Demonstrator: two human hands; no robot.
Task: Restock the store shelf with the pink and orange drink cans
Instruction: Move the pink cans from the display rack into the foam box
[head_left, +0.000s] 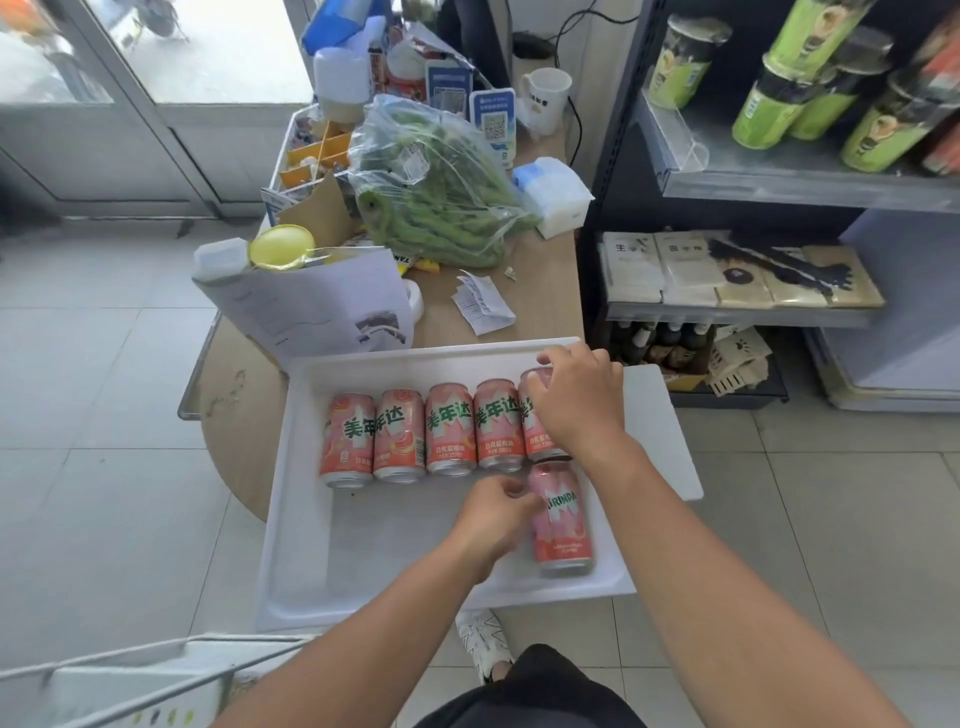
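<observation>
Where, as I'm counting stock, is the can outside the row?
Head view: the lone can lies near-right in the white tray, held by the left hand, below the row's rightmost can.

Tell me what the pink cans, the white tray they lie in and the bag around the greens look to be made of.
The pink cans: likely thin metal with a glossy printed coat; bare silvery rims show at the ends. The white tray: probably moulded plastic, matt, with rounded corners and a flat lip. The bag: thin clear plastic film, crinkled and glinting, greens visible through it.
</observation>
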